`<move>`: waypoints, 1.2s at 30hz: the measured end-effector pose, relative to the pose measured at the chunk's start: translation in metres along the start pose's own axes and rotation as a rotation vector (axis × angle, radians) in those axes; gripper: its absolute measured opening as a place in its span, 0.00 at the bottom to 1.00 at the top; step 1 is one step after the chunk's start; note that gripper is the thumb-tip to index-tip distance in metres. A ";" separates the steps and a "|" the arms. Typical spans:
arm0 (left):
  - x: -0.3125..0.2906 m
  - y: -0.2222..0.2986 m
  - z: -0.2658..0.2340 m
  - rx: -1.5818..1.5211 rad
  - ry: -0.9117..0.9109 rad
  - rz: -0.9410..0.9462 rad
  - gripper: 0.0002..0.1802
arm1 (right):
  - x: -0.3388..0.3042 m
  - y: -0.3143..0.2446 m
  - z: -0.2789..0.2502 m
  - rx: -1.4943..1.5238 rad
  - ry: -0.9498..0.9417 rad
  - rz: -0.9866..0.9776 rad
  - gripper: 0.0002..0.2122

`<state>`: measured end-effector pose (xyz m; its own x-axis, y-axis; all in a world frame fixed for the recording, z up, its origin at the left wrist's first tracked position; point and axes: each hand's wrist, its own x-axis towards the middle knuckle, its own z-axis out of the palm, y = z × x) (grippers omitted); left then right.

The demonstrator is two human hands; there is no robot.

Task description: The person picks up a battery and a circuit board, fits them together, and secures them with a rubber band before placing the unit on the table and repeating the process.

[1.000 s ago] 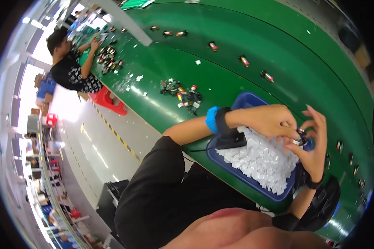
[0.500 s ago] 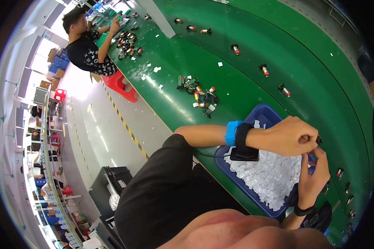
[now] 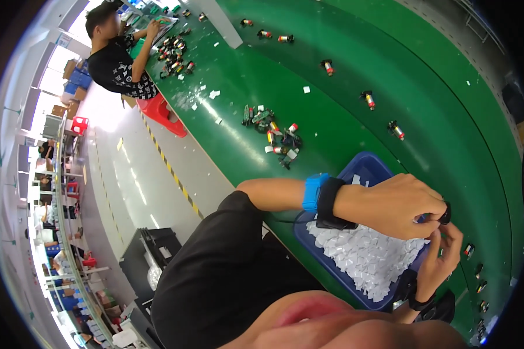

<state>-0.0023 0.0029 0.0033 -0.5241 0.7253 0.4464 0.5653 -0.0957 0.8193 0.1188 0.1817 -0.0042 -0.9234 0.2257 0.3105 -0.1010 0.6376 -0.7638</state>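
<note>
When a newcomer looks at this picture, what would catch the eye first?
Probably the heap of white pieces in the blue tray, below the left hand in the picture. Next may come the red stool under the co-worker at upper left, and the cluster of small parts on the green table between stool and tray.

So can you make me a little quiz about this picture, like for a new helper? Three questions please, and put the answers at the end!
1. Which of the camera wearer's arms has the bright blue band on it?
(a) right (b) left (c) neither

2. True or false: the stool under the seated co-worker is red.

3. Fill in the missing word: the blue tray below the wearer's left hand holds a heap of small ____ pieces.

Key: 1 (b); 2 true; 3 white.
</note>
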 end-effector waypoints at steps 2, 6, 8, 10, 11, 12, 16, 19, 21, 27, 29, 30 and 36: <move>0.000 -0.003 0.003 0.036 0.110 0.100 0.09 | 0.002 0.003 0.000 0.040 0.091 -0.025 0.06; 0.003 -0.002 0.001 0.077 0.135 0.184 0.09 | 0.001 0.003 -0.004 0.017 0.125 -0.070 0.06; 0.001 0.001 -0.006 0.086 0.108 0.207 0.09 | 0.003 -0.001 -0.010 -0.120 0.136 -0.162 0.07; -0.001 0.004 -0.018 -0.047 -0.013 0.039 0.11 | 0.008 -0.004 -0.016 -0.376 0.132 -0.374 0.07; 0.000 0.005 -0.018 -0.110 -0.072 -0.045 0.12 | 0.009 -0.004 -0.016 -0.381 0.136 -0.369 0.07; 0.001 0.006 -0.015 -0.113 -0.078 -0.043 0.12 | 0.009 -0.007 -0.013 -0.403 0.127 -0.410 0.08; 0.003 0.005 -0.008 -0.272 -0.084 -0.171 0.17 | 0.010 -0.010 -0.010 -0.441 0.084 -0.467 0.08; 0.004 -0.003 -0.004 -0.100 -0.134 -0.126 0.18 | 0.016 -0.011 -0.011 -0.442 0.042 -0.403 0.07; 0.003 -0.007 -0.009 -0.082 -0.105 -0.111 0.17 | 0.024 -0.014 -0.003 -0.042 0.036 -0.145 0.06; 0.001 -0.004 0.003 -0.096 -0.020 -0.172 0.14 | 0.020 0.000 -0.012 0.439 0.005 0.159 0.04; 0.002 -0.006 -0.001 -0.108 -0.040 -0.183 0.13 | 0.020 0.004 -0.023 0.435 0.062 0.199 0.06; 0.005 -0.007 -0.003 -0.138 -0.071 -0.186 0.13 | 0.020 0.006 -0.027 0.425 0.095 0.225 0.06; 0.006 -0.003 -0.021 -0.414 -0.068 -0.395 0.11 | 0.036 0.020 -0.010 -0.049 -0.057 0.057 0.12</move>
<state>-0.0201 -0.0067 0.0105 -0.5948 0.8012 0.0648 0.0316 -0.0572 0.9979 0.0872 0.2095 -0.0029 -0.9468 0.2215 0.2336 -0.0305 0.6606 -0.7501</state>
